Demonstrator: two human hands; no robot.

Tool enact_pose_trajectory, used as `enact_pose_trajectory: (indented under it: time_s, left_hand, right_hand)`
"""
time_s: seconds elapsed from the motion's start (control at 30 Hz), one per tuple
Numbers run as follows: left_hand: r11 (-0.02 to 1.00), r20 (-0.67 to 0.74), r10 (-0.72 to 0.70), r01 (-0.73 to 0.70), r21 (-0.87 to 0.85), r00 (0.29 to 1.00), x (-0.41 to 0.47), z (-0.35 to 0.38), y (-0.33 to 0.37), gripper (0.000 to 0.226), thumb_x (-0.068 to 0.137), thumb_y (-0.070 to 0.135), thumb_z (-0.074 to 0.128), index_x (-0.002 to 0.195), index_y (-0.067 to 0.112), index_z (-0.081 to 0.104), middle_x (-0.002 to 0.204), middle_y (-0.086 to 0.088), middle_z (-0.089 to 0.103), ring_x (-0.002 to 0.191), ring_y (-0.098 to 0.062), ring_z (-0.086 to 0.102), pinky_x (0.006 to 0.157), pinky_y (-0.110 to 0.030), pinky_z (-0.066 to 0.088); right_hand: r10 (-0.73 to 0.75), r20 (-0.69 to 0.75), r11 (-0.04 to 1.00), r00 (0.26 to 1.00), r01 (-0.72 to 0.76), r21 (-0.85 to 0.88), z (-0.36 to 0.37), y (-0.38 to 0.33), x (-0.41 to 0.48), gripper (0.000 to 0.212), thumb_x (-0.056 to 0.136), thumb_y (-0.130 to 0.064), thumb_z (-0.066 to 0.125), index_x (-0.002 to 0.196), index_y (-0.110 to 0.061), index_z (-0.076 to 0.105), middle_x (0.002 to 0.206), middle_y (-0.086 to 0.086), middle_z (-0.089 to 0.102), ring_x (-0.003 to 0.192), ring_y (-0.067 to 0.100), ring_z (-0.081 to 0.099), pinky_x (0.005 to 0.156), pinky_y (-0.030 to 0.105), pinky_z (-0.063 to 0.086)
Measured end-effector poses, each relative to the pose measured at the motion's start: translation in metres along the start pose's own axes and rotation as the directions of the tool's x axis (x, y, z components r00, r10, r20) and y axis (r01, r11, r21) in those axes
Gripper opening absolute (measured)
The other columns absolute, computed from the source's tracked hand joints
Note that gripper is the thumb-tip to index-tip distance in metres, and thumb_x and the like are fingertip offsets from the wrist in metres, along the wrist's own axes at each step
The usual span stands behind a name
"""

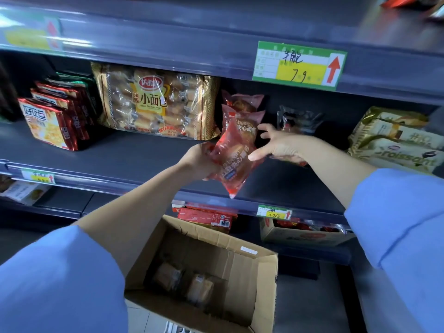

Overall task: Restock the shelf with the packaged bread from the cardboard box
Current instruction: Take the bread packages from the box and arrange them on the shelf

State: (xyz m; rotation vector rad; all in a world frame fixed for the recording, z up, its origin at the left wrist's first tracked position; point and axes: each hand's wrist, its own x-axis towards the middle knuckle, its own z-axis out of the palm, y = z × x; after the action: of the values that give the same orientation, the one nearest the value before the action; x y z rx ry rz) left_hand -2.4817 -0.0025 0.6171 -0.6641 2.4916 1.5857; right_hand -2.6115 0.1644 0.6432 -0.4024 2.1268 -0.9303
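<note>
My left hand (198, 162) grips a red transparent packet of bread (234, 157) and holds it tilted over the middle shelf (134, 155). My right hand (280, 145) is spread just to its right, thumb touching the packet's edge; something red shows under its palm, and I cannot tell if it holds it. Behind, two more red bread packets (242, 109) stand upright at the shelf's back. The open cardboard box (252, 292) sits below on the floor, with a few wrapped breads (185, 282) lying in its bottom.
A large golden bag of mini French bread (156, 102) stands left of the red packets, red snack boxes (50, 121) further left. A dark clear packet (298, 118) and croissant bags (394, 140) lie to the right. Price tags (299, 64) line the shelf edges.
</note>
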Motion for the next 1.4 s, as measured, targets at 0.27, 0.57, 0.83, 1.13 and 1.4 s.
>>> enact_pose_trajectory:
  time_s: [0.27, 0.57, 0.83, 1.13, 1.4]
  left_hand:
    - [0.961, -0.139, 0.140, -0.101, 0.256, 0.980, 0.020, 0.004, 0.017, 0.057, 0.077, 0.007, 0.072, 0.130, 0.017, 0.055, 0.108, 0.002, 0.063, 0.089, -0.014, 0.057, 0.070, -0.018, 0.045]
    - [0.998, -0.370, 0.054, -0.063, -0.014, 0.928, 0.029, 0.000, -0.005, 0.024, 0.080, -0.004, 0.057, 0.094, 0.015, 0.060, 0.096, -0.004, 0.053, 0.085, -0.017, 0.049, 0.059, -0.021, 0.039]
    - [0.998, -0.324, -0.011, -0.011, -0.066, 0.946, 0.023, -0.002, -0.032, 0.018, 0.066, 0.002, 0.048, 0.071, 0.015, 0.059, 0.080, -0.013, 0.054, 0.073, -0.020, 0.046, 0.068, -0.037, 0.047]
    - [0.995, -0.066, -0.055, 0.060, 0.074, 0.996, 0.005, 0.004, -0.035, 0.029, 0.081, -0.011, 0.047, 0.097, 0.002, 0.067, 0.067, -0.009, 0.057, 0.066, -0.022, 0.051, 0.064, -0.032, 0.044]
    - [0.907, 0.248, -0.250, 0.136, 0.399, 0.936, -0.038, 0.018, -0.086, 0.024, 0.087, -0.002, 0.052, 0.104, 0.010, 0.063, 0.066, -0.001, 0.055, 0.054, -0.009, 0.053, 0.052, -0.018, 0.043]
  right_hand:
    - [-0.046, -0.068, 0.981, 0.997, 0.058, 0.187, 0.019, 0.011, 0.019, 0.034, 0.072, -0.005, 0.079, 0.097, -0.020, 0.062, 0.100, -0.001, 0.069, 0.105, 0.021, 0.064, 0.089, 0.037, 0.055]
    - [0.102, -0.222, 0.904, 0.970, 0.003, 0.427, 0.020, 0.020, 0.052, 0.021, 0.084, -0.010, 0.070, 0.091, -0.024, 0.057, 0.097, -0.004, 0.060, 0.110, 0.020, 0.055, 0.084, 0.042, 0.053]
    - [0.159, -0.268, 0.917, 0.950, -0.042, 0.397, 0.028, 0.018, 0.060, 0.044, 0.087, -0.021, 0.068, 0.123, -0.009, 0.046, 0.133, 0.013, 0.053, 0.120, 0.029, 0.053, 0.091, 0.041, 0.052]
    - [0.090, -0.338, 0.987, 0.937, -0.038, 0.158, 0.029, 0.003, 0.013, 0.016, 0.092, -0.012, 0.059, 0.104, -0.002, 0.060, 0.076, 0.009, 0.061, 0.057, 0.014, 0.055, 0.056, 0.021, 0.050]
    - [0.190, 0.235, 0.963, 0.953, -0.134, -0.234, 0.126, 0.033, -0.026, 0.010, 0.089, -0.012, 0.061, 0.096, -0.006, 0.064, 0.079, 0.009, 0.063, 0.061, 0.016, 0.060, 0.056, 0.022, 0.050]
